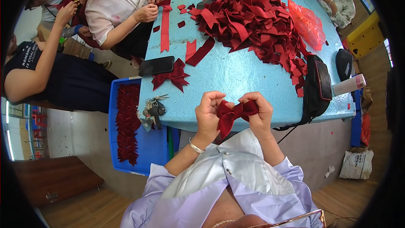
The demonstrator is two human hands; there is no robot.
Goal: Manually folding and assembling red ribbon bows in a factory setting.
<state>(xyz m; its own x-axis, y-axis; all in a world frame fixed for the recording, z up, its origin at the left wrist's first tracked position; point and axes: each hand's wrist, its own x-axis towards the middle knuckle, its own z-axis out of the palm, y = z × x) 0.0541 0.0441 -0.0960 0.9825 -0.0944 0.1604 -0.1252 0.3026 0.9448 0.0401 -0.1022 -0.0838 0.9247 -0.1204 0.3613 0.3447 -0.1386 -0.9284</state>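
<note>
Between my two hands, just off the table's near edge, is a dark red velvet bow (230,117). My left hand (208,112) pinches its left loop, fingers closed. On the other loop, my right hand (258,113) is closed the same way. The bow's tails hang down below my left fingers. Another red bow (172,76) lies on the table to the left, partly under a black phone (157,66). Beyond it a cut ribbon strip (199,52) rests folded over on the blue tabletop.
A large heap of red ribbon pieces (253,21) covers the table's far middle, beside a red plastic bag (307,25). Keys (152,110) lie at the left edge, above a blue crate (145,147) holding rows of bows. Right stand a black bag (317,86) and a bottle (349,84). Other people work around.
</note>
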